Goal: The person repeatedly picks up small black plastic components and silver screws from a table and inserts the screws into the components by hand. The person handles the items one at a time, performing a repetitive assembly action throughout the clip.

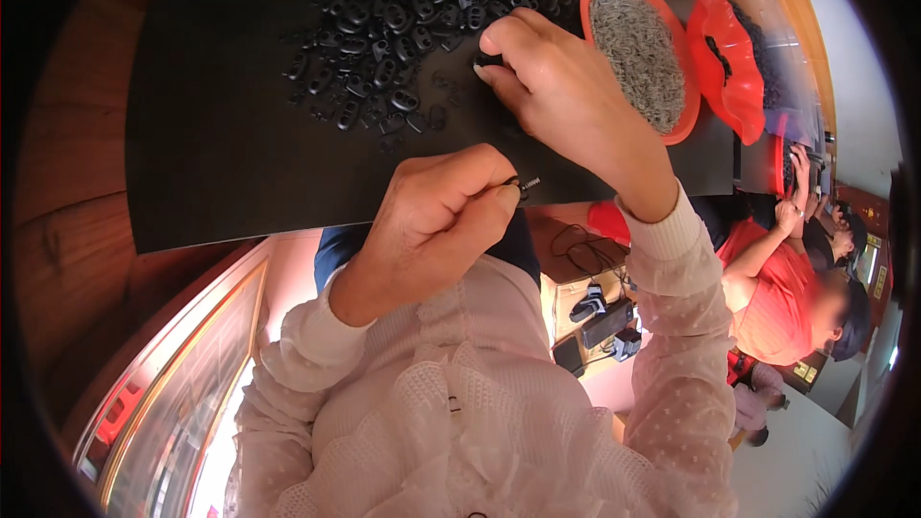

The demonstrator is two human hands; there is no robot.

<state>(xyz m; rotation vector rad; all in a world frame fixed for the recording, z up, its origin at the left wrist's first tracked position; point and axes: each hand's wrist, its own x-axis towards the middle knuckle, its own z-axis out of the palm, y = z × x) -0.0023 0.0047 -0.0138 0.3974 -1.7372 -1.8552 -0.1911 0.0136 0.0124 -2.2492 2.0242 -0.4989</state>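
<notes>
My left hand (432, 216) is closed in a pinch near the front edge of the black table. A small black plastic piece shows at its fingertips, and a thin metal spring (531, 182) sticks out from it to the right. Farther off and to the right, my right hand (566, 77) pinches a black cord-lock piece (487, 59), partly hidden by thumb and fingers. It hovers at the right side of a heap of black two-holed cord-lock parts (393, 14). Beside my right hand, an orange-red basin (687, 120) holds many small metal springs (635, 48).
A red wavy-edged dish (734, 86) with a black item on it stands right of the basin. The black table (211, 134) ends just before my lap. Chargers and cables (604, 321) lie on a lower surface. Another person in red (772, 297) sits at the right.
</notes>
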